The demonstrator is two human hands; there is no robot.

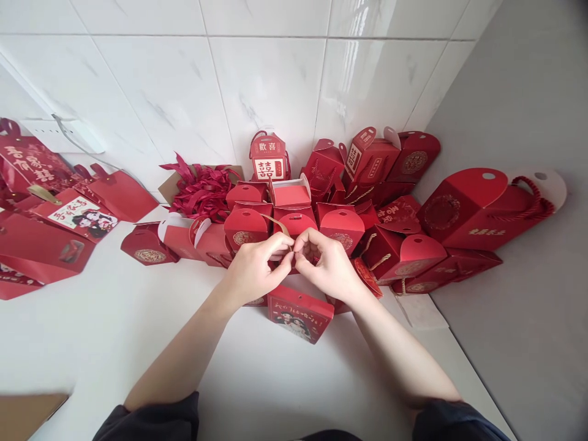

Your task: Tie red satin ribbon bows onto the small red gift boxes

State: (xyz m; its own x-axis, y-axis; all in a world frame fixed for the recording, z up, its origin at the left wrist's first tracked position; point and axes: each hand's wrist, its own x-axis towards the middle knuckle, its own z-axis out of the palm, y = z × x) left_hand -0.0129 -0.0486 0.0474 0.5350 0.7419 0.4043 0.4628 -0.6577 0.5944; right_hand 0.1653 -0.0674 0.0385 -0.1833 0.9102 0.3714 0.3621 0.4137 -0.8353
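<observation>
Two dark sleeves [149, 419] come in over the near edge of the white bench [257, 380], and a piece of brown cardboard [32, 413] lies at its near left corner. Beyond the bare forearms, around the middle of the bench, one red box with a printed couple [301, 315] rests a little turned, below the hands. The left hand [257, 269] pinches a narrow gold ribbon [280, 225] between thumb and forefinger, above the bench, and one length of it curves up toward the far edge. The right hand [327, 263] meets it fingertip to fingertip, its thumb and forefinger also closed on the ribbon; the exact grip is partly hidden. Toward the left edge stands a group of red gift boxes [59, 245]. Near the right edge, a large red box with a rope handle [463, 208] sits upon others. Behind the hands, many more red boxes [248, 223] crowd close together. Farther, a heap of crimson ribbons [202, 193] fills an open carton [168, 191], and an upright box with white label [269, 159] stands by the far edge, before the tiled wall [266, 73].
</observation>
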